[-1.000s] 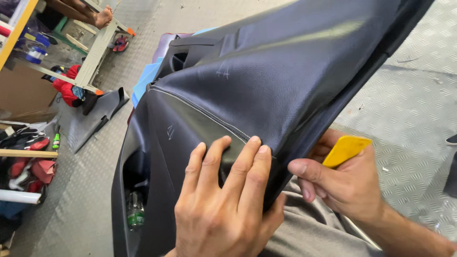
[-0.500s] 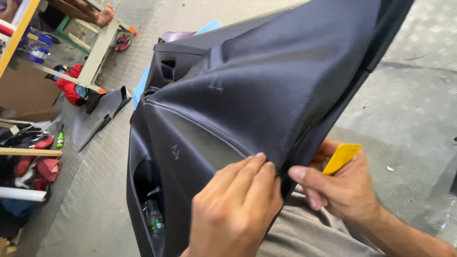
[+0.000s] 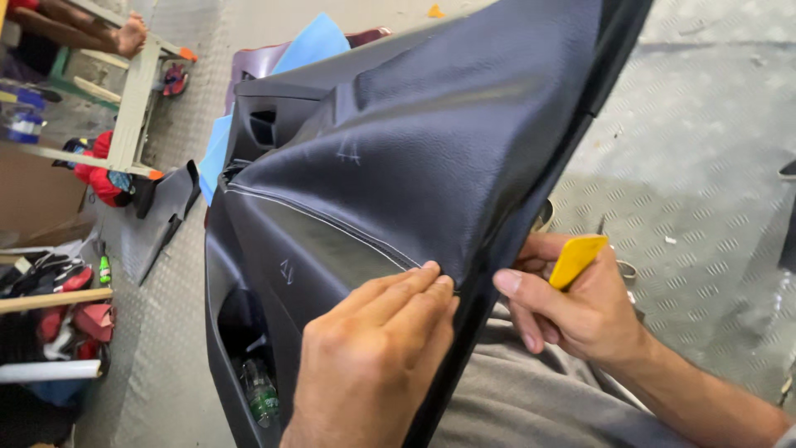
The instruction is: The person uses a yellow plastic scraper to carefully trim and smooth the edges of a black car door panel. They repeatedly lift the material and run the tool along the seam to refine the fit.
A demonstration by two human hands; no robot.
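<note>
The left hand point(image 3: 369, 357) comes up from below with its back to the camera, knuckles bent and fingers held together. Its fingertips point(image 3: 431, 278) press on the edge of the black cover point(image 3: 464, 158) right where a pale stitched seam point(image 3: 323, 224) ends; it pinches nothing that shows, it only pushes flat against the panel point(image 3: 274, 274).

The right hand point(image 3: 572, 311) reaches in from the lower right, forearm angled across the grey trousers point(image 3: 514, 398). Its grip is clenched round a yellow scraper point(image 3: 578, 259), thumb laid along the cover's rim, the wedge-shaped blade sticking up past the fingers.

The panel stands tilted on the person's lap, filling the middle of the view. Its cover is grained, leather-like, slightly glossy, and pulled into soft folds; faint chalk marks show on it. Lower down, the bare plastic is smooth and dark, with a pocket holding a green bottle point(image 3: 261, 394).

The floor point(image 3: 705, 166) is grey ribbed sheeting. A blue sheet point(image 3: 311, 46) lies behind the panel.
</note>
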